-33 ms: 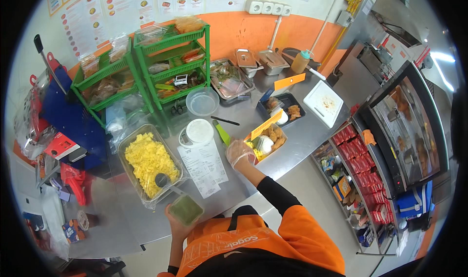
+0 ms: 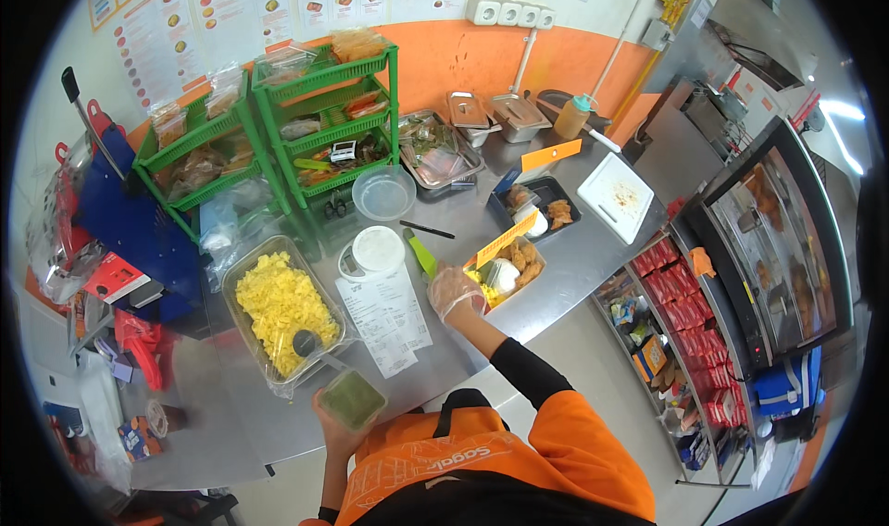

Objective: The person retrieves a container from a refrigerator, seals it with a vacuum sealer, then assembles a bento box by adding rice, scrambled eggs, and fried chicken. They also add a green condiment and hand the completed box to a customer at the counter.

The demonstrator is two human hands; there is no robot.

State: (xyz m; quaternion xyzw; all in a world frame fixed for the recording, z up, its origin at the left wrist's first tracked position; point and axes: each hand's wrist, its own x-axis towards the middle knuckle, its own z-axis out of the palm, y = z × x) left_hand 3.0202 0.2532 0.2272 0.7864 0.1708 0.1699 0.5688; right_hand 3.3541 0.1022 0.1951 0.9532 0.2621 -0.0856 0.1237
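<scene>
My left hand (image 2: pixel 338 424) grips a clear square container (image 2: pixel 353 400) with green contents, close to my body at the table's front edge. My right hand (image 2: pixel 457 294), in a clear plastic glove, is closed round the lower end of a flat bright-green utensil (image 2: pixel 423 256); the part inside the hand is hidden. Right beside that hand stands an open food box (image 2: pixel 519 283) with an orange flap, holding fried pieces, something white and round, and yellow food. Left of the hand lie paper receipts (image 2: pixel 389 327) and a white round lid (image 2: pixel 378 251).
A clear tray of yellow food (image 2: pixel 243 315) has a dark scoop (image 2: pixel 306 343) in it. Behind stand green tiered racks (image 2: pixel 324 123), a clear round tub (image 2: pixel 385 193) and a black food box (image 2: pixel 574 213). A white cutting board (image 2: pixel 614 197) and heated display case (image 2: pixel 769 239) are at right.
</scene>
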